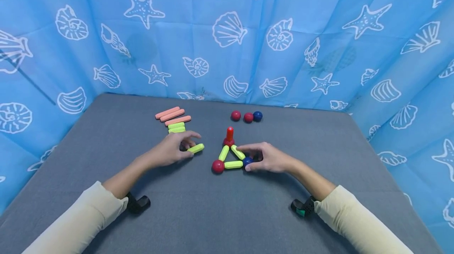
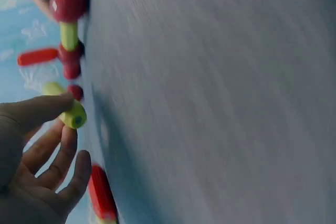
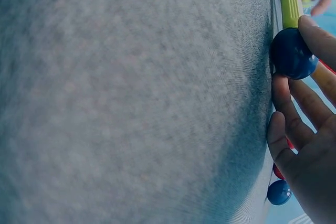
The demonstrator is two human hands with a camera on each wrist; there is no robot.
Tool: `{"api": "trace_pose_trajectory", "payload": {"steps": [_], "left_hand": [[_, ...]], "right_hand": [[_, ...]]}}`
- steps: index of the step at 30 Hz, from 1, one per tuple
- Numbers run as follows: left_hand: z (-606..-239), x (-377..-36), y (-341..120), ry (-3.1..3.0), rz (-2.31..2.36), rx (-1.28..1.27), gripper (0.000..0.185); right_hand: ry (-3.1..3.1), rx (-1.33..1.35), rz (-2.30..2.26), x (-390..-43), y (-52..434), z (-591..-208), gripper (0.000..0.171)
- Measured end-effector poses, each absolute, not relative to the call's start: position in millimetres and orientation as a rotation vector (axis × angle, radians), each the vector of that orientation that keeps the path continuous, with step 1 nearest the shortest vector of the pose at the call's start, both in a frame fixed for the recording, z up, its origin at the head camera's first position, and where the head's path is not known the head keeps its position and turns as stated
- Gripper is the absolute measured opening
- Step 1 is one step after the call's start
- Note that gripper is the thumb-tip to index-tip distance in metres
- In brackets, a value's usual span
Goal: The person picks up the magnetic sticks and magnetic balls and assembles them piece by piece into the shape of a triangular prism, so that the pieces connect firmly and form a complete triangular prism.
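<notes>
My left hand (image 1: 169, 150) pinches a yellow-green rod (image 1: 196, 148) between thumb and fingers, held above the table left of a triangle. Three more yellow-green rods form that triangle, including the bottom rod (image 1: 233, 165). Its corners are a red ball (image 1: 218, 166) at front left, another red ball (image 1: 228, 142) at the back and a blue ball (image 1: 247, 161) at the right. From the back ball a red rod (image 1: 229, 132) stands upright. My right hand (image 1: 272, 158) grips the blue corner ball, with the thumb on its near side in the right wrist view.
Behind the left hand lie yellow-green rods (image 1: 176, 125) and several salmon-coloured rods (image 1: 172, 115). Two loose red balls (image 1: 235, 115) and a blue ball (image 1: 257, 116) sit at the back of the grey table (image 1: 198, 214). A blue shell-patterned curtain (image 1: 198, 21) surrounds the far sides.
</notes>
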State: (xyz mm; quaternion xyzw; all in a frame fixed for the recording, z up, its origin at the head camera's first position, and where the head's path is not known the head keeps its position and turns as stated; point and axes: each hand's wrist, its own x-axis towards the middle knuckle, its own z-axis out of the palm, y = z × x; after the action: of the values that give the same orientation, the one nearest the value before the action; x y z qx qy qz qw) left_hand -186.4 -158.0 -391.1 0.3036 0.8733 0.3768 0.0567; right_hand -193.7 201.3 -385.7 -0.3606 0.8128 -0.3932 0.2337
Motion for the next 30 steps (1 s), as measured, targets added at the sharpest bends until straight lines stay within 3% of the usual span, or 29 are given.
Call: {"api": "trace_pose_trajectory", "payload": {"steps": [5, 12, 22, 30], "left_hand": [[-383.4, -178.5, -132.1, 2.506, 1.363, 0.952, 0.050], [-378.7, -168.6, -108.8, 2.394, 1.361, 1.084, 0.036], [-390.5, -170.1, -107.2, 2.383, 1.183, 1.055, 0.036], [-393.8, -175.4, -104.6, 2.330, 1.173, 1.087, 0.023]], "right_hand": [[2.243, -0.959, -1.071, -194.0, 200.6, -385.8, 0.063], [2.247, -0.939, -1.069, -193.7, 199.7, -386.0, 0.064], [2.255, -0.951, -1.039, -194.7, 197.9, -382.9, 0.063], [2.224, -0.972, -1.028, -200.9, 196.5, -375.5, 0.056]]}}
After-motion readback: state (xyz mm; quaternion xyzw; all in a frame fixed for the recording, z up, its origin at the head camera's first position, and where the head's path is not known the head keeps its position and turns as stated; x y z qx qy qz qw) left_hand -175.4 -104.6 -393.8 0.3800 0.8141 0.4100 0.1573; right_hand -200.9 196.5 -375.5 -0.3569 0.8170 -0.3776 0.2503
